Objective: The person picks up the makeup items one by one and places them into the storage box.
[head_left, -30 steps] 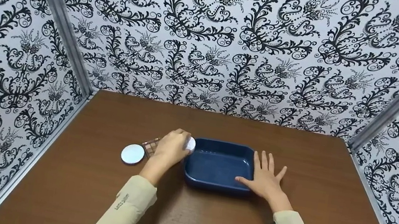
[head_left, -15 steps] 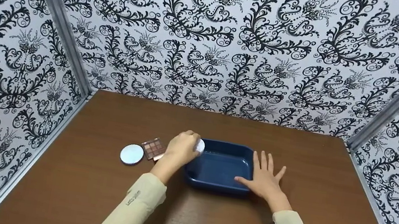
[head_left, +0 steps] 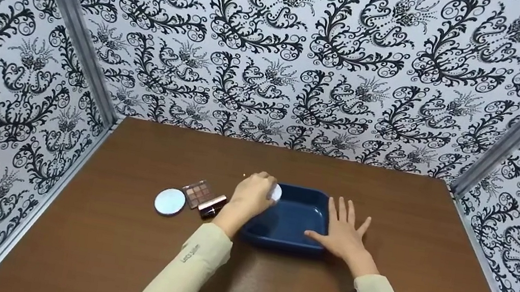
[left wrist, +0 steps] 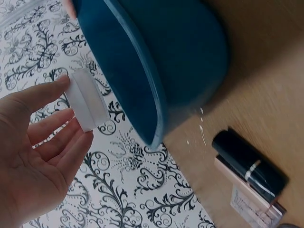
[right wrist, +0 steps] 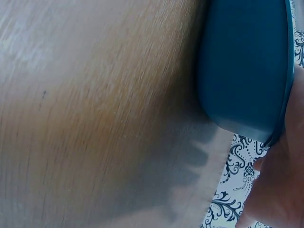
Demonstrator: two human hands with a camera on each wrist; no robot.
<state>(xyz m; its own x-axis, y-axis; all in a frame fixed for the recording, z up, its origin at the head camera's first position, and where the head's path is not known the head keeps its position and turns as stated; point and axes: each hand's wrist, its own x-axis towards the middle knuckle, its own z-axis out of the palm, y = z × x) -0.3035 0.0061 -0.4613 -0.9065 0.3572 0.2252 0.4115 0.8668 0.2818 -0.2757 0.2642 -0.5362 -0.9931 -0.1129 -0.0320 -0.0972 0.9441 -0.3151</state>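
Observation:
My left hand (head_left: 251, 197) holds a small round white jar (left wrist: 88, 100) between thumb and fingertips, with its white part toward the palm and a paler, translucent part facing outward. In the head view the jar overlaps the left part of a deep blue rectangular baking dish (head_left: 297, 222). The left wrist view shows it beside the dish's rim. My right hand (head_left: 345, 235) lies spread at the dish's right side, thumb over the rim and fingers straight. Within the visible part of the dish, only its bare blue bottom shows.
Left of the dish on the brown table (head_left: 111, 247) lie a round white disc-shaped case (head_left: 169, 201), an eyeshadow palette (head_left: 196, 192) and a black lipstick tube (left wrist: 249, 164) beside a pinkish-gold item (head_left: 211, 202). Patterned walls (head_left: 272, 65) enclose the table.
My left hand has moved right with the jar, from the dish's left edge to over its left part. The palette and lipstick tube have come into view. My right hand stays in place.

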